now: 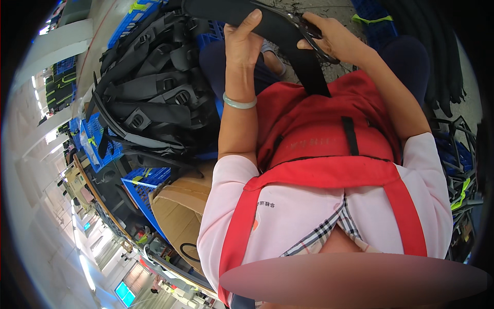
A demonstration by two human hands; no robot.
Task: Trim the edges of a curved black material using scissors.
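A long black padded strap (309, 77) curves from the top of the view down to the red apron (309, 136) over my lap. My left hand (244, 41) is closed on the strap's edge, with the thumb lying across its upper face. On the strap's right side, my right hand (334, 38) is closed round a small dark object with a glossy, curved rim. It lies against the strap; its kind I cannot make out. The fingertips of my left hand are hidden behind the strap.
On my left, black padded straps with buckles (159, 98) are heaped over blue crates. A cardboard box (177, 206) and a blue crate (146, 195) stand nearer me. More black strips (432, 56) hang at right, above dark webbing with a yellow-green tie (461, 194).
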